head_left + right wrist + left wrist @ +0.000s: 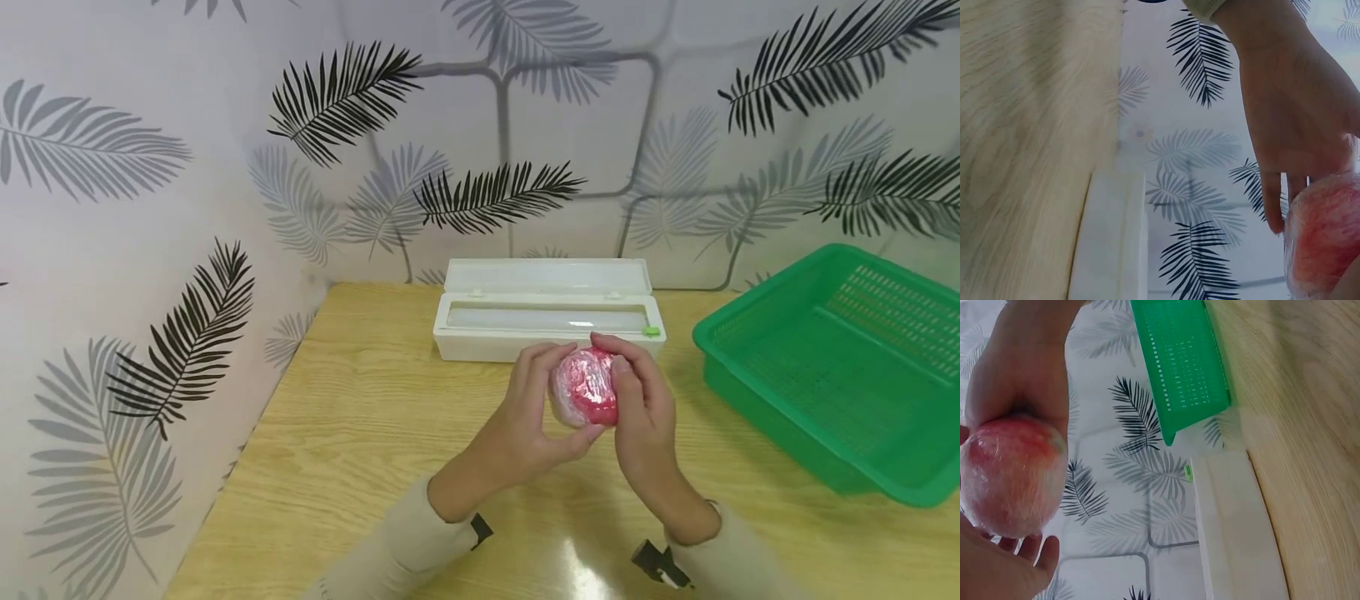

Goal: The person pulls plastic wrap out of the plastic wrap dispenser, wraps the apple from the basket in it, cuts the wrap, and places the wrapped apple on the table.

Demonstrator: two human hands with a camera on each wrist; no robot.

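Observation:
A round red and pale fruit, apple-like, wrapped in shiny cling film [588,387], is held above the table between both hands. My left hand [528,417] curls round its left side, thumb low and fingers at the top. On the other side my right hand [647,425] grips it, fingers over the top and thumb against the film. In the left wrist view the wrapped fruit [1013,478] looks mottled red, its film wrinkled. Behind the hands stands a white cling film dispenser [551,346], lid raised, a roll inside and a green slider [651,332] at its right end.
A green plastic basket [787,442] with perforated sides stands on the right of the wooden table [360,433]. The leaf-patterned wall [420,192] borders the table at the back and left. Black straps [660,562] show at the sleeves.

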